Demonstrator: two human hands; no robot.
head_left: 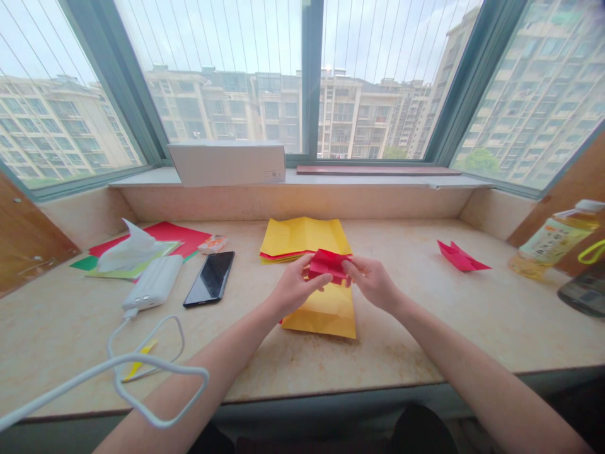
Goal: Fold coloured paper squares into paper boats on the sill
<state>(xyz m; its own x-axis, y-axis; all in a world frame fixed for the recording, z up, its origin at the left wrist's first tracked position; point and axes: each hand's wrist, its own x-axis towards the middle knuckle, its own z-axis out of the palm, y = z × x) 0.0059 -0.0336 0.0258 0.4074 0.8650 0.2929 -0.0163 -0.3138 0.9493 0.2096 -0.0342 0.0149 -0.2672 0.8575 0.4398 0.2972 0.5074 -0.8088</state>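
Note:
A small folded piece of red paper (327, 265) is held up between both hands, above the middle of the counter. My left hand (300, 284) grips its left side, thumb along the front. At its right edge my right hand (371, 279) pinches the paper between thumb and fingers. Beneath and behind the hands lie creased yellow sheets (305, 234), with red paper showing at their edge. Nearer to me, another part of the yellow paper (324, 315) lies under the hands; whether it joins the far part is hidden.
A red folded paper boat (462, 257) stands at right, near a drink bottle (551, 239) and a dark container (586, 284). To the left are a phone (209, 279), a white power bank (154, 284) with a looping cable (179, 372), tissue (125, 252) and red sheets (182, 238). A white box (227, 164) stands on the sill.

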